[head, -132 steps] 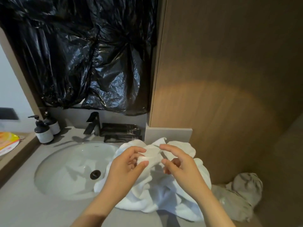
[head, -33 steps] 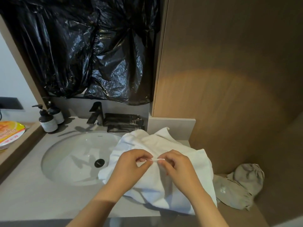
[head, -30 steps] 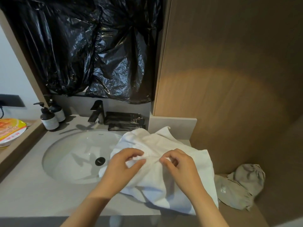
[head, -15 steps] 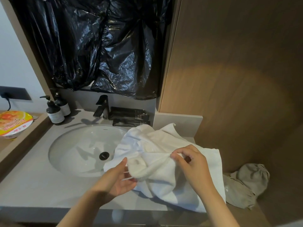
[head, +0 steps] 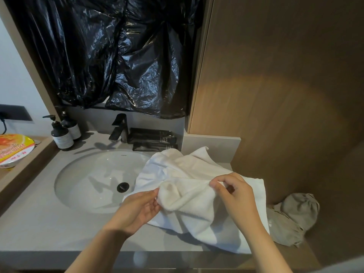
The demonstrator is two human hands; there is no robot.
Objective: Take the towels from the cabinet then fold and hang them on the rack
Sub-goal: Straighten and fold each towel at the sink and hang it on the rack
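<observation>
Since a second earlier, when both hands pinched one hem together, the left hand (head: 137, 208) had dropped away and turned palm up. Its fingers were nearly straight and touched the underside of a raised fold; I read it as released, not gripping. The right hand (head: 236, 198) pinched the top of that fold between thumb and forefinger, the other fingers loosely curled. The towel (head: 197, 215) lay crumpled on the counter (head: 39, 229) just right of the sink (head: 88, 184), its left edge overlapping the basin rim. A grey cloth (head: 295, 213) sat beside it at the right; whether the two touched, I could not tell. I judged the towel light, soft and limp: thick terry that sags wherever it is unsupported and clings to skin rather than slipping. Hold belonged at the hemmed edge, ideally at two adjacent corners, so that the sheet would hang flat for folding. A pinch in mid-cloth, as shown, only bunched it.
</observation>
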